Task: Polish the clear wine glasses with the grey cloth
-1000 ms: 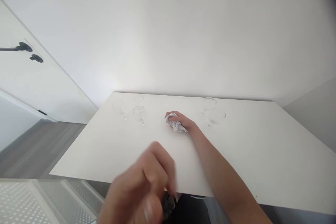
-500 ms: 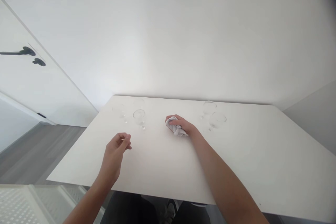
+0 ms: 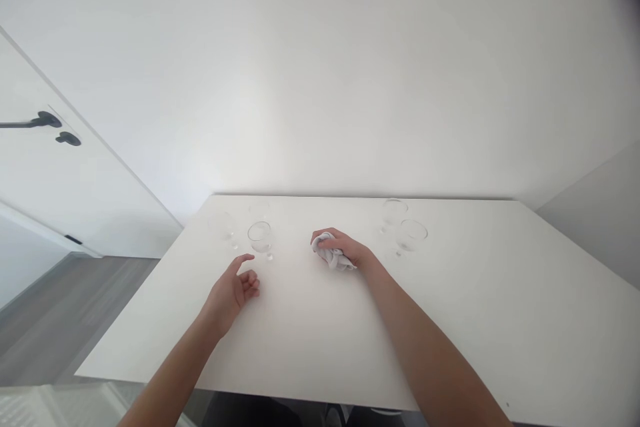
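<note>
My right hand (image 3: 345, 245) is closed around a crumpled white cloth (image 3: 334, 257), resting on the white table (image 3: 300, 340). On the left, my left hand (image 3: 234, 290) is turned palm inward with the thumb apart from loosely curled fingers, and nothing is in it. Just beyond its fingertips stands a clear stemmed glass (image 3: 260, 237). Two fainter glasses are near it, one to the left (image 3: 221, 223) and another glass (image 3: 259, 209) behind. Right of the cloth stand two more clear glasses, a nearer glass (image 3: 412, 235) and a farther glass (image 3: 395, 212).
A white wall (image 3: 320, 80) rises along the table's back edge. At the far left is a white door with a dark handle (image 3: 47, 119). A pale perforated surface (image 3: 55, 407) shows at the lower left, beside the grey floor (image 3: 65, 307).
My left hand has opened from a pinch and turned, its thumb now spread toward the nearest left glass. The right hand stays on the cloth. The whole view has tilted slightly upward.
</note>
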Tool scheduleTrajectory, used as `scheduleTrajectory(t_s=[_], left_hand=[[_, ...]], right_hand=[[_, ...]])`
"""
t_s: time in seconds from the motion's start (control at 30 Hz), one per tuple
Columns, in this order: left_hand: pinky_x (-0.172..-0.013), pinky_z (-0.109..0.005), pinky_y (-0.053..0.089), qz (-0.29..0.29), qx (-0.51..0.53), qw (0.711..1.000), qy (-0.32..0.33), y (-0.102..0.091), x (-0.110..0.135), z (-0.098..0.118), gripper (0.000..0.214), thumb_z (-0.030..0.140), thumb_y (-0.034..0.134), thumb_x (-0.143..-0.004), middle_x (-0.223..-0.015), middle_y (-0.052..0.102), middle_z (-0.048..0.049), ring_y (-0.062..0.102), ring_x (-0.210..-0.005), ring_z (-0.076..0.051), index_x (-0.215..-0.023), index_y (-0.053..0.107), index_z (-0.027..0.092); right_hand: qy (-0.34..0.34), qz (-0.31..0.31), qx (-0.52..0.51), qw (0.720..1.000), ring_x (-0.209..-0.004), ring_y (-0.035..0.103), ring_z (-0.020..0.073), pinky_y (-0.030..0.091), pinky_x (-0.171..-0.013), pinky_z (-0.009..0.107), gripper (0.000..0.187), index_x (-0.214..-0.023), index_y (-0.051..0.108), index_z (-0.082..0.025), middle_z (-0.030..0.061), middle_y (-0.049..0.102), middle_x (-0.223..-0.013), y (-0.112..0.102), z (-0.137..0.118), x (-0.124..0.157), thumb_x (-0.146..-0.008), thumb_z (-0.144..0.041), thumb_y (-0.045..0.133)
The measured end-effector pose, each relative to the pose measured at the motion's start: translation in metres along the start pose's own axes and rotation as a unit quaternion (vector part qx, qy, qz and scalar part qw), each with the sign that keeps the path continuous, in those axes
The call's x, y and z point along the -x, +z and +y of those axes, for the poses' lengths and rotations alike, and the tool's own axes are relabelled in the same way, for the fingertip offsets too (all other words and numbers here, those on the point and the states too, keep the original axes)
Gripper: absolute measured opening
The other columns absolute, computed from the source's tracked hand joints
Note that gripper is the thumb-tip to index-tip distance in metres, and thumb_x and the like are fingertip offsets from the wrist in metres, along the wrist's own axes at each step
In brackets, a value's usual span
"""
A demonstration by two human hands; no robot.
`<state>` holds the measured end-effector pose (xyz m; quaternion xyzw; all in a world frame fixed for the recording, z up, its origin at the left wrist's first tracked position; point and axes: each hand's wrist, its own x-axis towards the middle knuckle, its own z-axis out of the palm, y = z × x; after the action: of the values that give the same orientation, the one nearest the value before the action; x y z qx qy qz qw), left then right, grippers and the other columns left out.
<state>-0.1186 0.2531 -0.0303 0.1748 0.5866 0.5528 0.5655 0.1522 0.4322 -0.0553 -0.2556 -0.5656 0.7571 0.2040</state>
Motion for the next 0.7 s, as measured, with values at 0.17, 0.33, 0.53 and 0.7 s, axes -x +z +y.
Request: scheduleTrajectory(t_s=[0.17,0.33,0.53,0.7], left_hand=[[-0.071,-0.029,0.059,-0.081,0.051,0.993,-0.069,0.021,-0.007,0.009,0.066,0.067,0.059,-0.092,-0.118,0.072,-0.0130,0.071,-0.087,-0.018,-0.149,0.048,0.035],[-0.082,-0.032,0.061,-0.138,0.113,0.982,-0.056,0.045,-0.016,0.012,0.060,0.068,0.056,-0.094,-0.134,0.068,-0.0159,0.073,-0.102,-0.021,-0.139,0.059,0.028],[-0.089,-0.035,0.059,-0.230,0.118,0.966,-0.022,0.089,-0.033,0.002,0.045,0.058,0.058,-0.096,-0.124,0.072,-0.0153,0.073,-0.102,-0.023,-0.119,0.067,0.020],[-0.090,-0.039,0.058,-0.228,0.091,0.961,0.129,0.137,-0.073,-0.008,0.042,0.047,0.060,-0.096,-0.109,0.070,-0.0086,0.073,-0.101,-0.025,-0.131,0.059,0.024]], right_hand=[[-0.002,-0.002,-0.008,1.000,-0.067,0.062,0.0155,0.046,-0.056,0.024,0.036,-0.095,0.072,-0.018,0.0046,0.070,-0.084,-0.001,0.001,-0.002,-0.070,-0.041,0.084],[-0.007,0.004,-0.012,1.000,-0.066,0.062,0.0166,0.046,-0.055,0.026,0.034,-0.092,0.069,-0.020,0.0034,0.068,-0.080,-0.003,0.004,-0.004,-0.070,-0.041,0.084],[-0.167,0.128,-0.093,0.973,-0.055,0.051,0.0109,0.041,-0.051,0.023,0.030,-0.081,0.059,-0.020,-0.0029,0.056,-0.067,-0.007,0.004,-0.013,-0.078,-0.043,0.078],[-0.229,0.276,-0.118,0.926,-0.063,0.055,0.0123,0.048,-0.057,0.024,0.042,-0.102,0.056,-0.028,-0.0037,0.061,-0.079,-0.012,0.003,-0.022,-0.076,-0.045,0.083]])
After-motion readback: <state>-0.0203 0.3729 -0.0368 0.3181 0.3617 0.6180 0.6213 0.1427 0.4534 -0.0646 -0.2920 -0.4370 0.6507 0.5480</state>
